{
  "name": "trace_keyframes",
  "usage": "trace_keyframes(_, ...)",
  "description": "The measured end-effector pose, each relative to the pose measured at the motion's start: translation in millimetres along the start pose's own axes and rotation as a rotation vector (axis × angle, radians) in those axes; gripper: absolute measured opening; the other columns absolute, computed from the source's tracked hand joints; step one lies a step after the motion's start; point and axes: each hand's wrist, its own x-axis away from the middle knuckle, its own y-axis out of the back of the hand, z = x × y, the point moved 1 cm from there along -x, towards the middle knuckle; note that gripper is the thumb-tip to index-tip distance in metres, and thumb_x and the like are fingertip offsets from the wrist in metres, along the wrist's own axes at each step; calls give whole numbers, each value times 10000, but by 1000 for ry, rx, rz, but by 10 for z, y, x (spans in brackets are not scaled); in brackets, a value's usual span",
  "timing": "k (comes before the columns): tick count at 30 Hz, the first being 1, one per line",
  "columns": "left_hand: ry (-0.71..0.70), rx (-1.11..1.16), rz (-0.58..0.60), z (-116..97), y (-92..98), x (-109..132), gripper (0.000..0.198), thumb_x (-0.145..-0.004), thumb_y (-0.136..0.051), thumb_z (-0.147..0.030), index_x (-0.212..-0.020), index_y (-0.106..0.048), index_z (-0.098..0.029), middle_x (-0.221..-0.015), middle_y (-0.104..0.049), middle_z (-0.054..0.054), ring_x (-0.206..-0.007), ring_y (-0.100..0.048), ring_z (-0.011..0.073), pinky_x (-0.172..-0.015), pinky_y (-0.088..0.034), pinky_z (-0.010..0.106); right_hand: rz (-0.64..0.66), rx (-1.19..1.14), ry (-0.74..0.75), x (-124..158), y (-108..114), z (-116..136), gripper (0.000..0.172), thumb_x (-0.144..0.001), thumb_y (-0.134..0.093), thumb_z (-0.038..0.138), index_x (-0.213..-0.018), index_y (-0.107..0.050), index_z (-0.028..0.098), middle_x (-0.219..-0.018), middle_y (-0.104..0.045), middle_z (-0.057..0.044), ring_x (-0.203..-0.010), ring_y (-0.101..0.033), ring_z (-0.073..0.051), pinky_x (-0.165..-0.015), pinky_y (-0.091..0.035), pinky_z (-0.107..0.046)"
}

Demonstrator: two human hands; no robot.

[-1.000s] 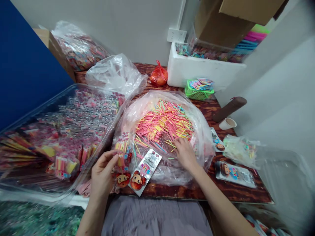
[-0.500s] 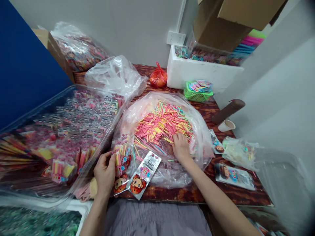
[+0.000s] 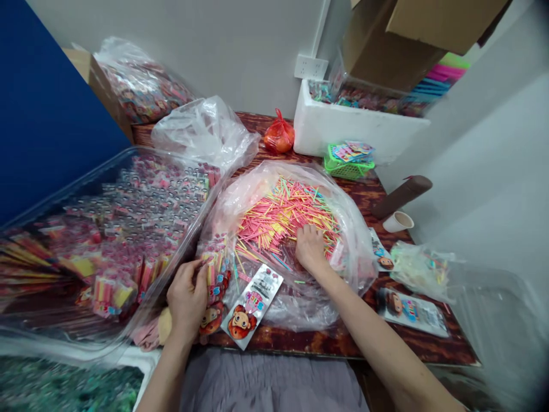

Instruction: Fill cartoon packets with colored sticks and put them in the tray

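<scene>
My left hand (image 3: 187, 297) is closed at the edge of a stack of clear packets (image 3: 214, 277) with pink and yellow sticks inside and a cartoon face printed below. Beside that stack a flat silver-backed packet (image 3: 253, 306) with a cartoon girl lies at a slant. Farther in, my right hand (image 3: 309, 249) reaches into an open clear plastic bag (image 3: 295, 303), its fingers curled down at the near side of a heap of thin pink, yellow and green sticks (image 3: 278, 212). Whatever its fingertips grip is hidden.
A large clear bin (image 3: 171, 260) full of filled packets stands at the left. On the right are a paper cup (image 3: 398, 221), a brown bottle (image 3: 401, 196), a small bag (image 3: 422, 269) and flat packets (image 3: 412, 312). A green basket (image 3: 349, 169) and a white foam box (image 3: 360, 126) stand behind.
My right hand has shifted slightly left over the near edge of the stick heap, its fingers more curled. My left hand stays at the packets. The whole view has shifted a little.
</scene>
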Motion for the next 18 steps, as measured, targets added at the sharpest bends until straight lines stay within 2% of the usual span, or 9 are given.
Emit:
trace_keyframes(5, 9, -200, 28, -80, -28, -132, 354, -936, -429, -361, -1141, -635, -158, -1083, -694, 115, -990, -648, 267, -863, -478, 367, 68, 27, 15, -114, 18, 114, 282, -889, -407, 78, -1029, -650, 50, -1057, -628, -241, -998, -519, -311, -810, -329, -402)
trace_keyframes(10, 110, -302, 142, -135, 27, -149, 561, -916, -476, -395, -1419, -430, -153, -1125, -690, 147, -1002, -656, 311, -823, -505, 414, 79, 16, 27, -82, 99, 0, 269, -898, -411, 97, -1028, -644, 63, -1041, -652, -227, -979, -567, -307, -797, -344, -386)
trace_keyframes(13, 44, -273, 143, -180, 96, -86, 604, -910, -480, -411, -1445, -383, -149, -1268, -618, 171, -1099, -616, 321, -913, -484, 445, 77, -8, 11, 20, 180, -167, 243, -898, -415, 96, -1013, -630, 94, -982, -684, -184, -931, -610, -285, -786, -340, -364)
trace_keyframes(18, -131, -219, 27, -379, 109, 22, 547, -921, -476, -402, -1411, -425, -164, -1409, -483, 178, -1299, -449, 336, -1083, -357, 491, 116, -207, -86, 95, 190, -389, 214, -945, -407, 181, -968, -620, 165, -869, -715, -96, -814, -642, -216, -666, -324, -289)
